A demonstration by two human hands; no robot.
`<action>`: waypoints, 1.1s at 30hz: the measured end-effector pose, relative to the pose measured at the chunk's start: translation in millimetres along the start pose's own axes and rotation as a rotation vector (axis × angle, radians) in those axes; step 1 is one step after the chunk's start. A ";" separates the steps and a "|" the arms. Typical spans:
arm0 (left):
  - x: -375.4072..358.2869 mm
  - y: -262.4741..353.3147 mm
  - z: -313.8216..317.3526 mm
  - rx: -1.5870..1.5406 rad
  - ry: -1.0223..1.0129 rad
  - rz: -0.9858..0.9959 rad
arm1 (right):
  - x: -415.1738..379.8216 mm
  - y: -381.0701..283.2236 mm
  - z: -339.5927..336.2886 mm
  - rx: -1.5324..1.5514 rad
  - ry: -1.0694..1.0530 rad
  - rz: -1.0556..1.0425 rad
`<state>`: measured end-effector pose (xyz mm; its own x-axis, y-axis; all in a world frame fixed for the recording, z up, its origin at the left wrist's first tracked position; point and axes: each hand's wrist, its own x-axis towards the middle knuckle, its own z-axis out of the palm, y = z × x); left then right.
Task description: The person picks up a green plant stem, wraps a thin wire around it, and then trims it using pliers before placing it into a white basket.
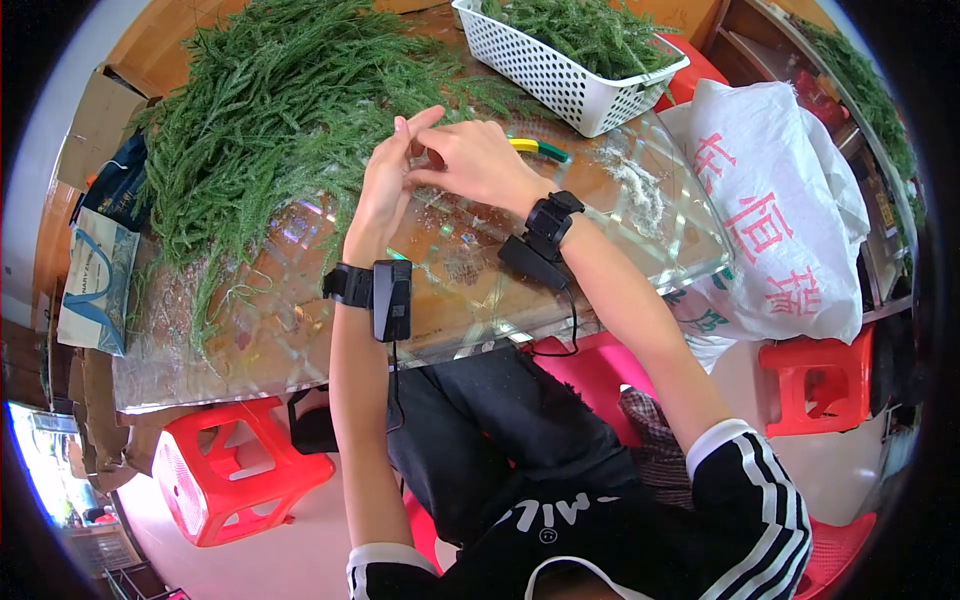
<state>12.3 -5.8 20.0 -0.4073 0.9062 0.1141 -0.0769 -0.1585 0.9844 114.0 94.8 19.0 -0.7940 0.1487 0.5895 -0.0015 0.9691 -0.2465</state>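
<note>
Above the table's far half, my left hand is raised with its fingers apart, and nothing shows in it. My right hand meets it from the right, its fingers bent and drawn together against the left hand's fingers. Whatever lies between its fingertips, if anything, is too small or hidden to name. Behind both hands spreads a large heap of green needle-like sprigs. A yellow and green curved handle lies just beyond my right hand.
A white perforated basket holds more sprigs at the back. White powder lies on the glass-topped table. A white sack with red characters bulges at the right. Red stools and a paper bag stand around.
</note>
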 end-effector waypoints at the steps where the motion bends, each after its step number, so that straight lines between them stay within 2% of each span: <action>1: 0.9 -1.5 -0.2 -0.001 0.000 0.000 | 0.4 -2.5 -3.0 -0.012 -0.037 0.013; 4: 4.8 -6.3 -0.1 -0.025 -0.015 0.089 | 0.7 -6.0 -6.7 -0.034 -0.110 0.040; 7: 3.9 -4.6 1.1 -0.032 -0.045 0.063 | 0.4 -4.3 -4.5 -0.013 -0.151 0.018; 13: -0.2 2.5 5.8 -0.043 -0.050 0.010 | -0.7 -6.5 -3.2 0.037 -0.131 0.053; 16: 0.9 0.3 4.7 0.007 -0.060 0.067 | 0.1 -7.9 -2.4 0.056 -0.125 0.067; 33: 2.0 -1.1 5.5 0.007 -0.069 0.073 | -0.8 0.6 7.9 0.261 -0.078 0.038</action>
<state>16.6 -1.6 19.9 -0.3475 0.9173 0.1944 -0.0426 -0.2226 0.9740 109.8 93.6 12.3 -0.8409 0.1582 0.5175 -0.1196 0.8784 -0.4628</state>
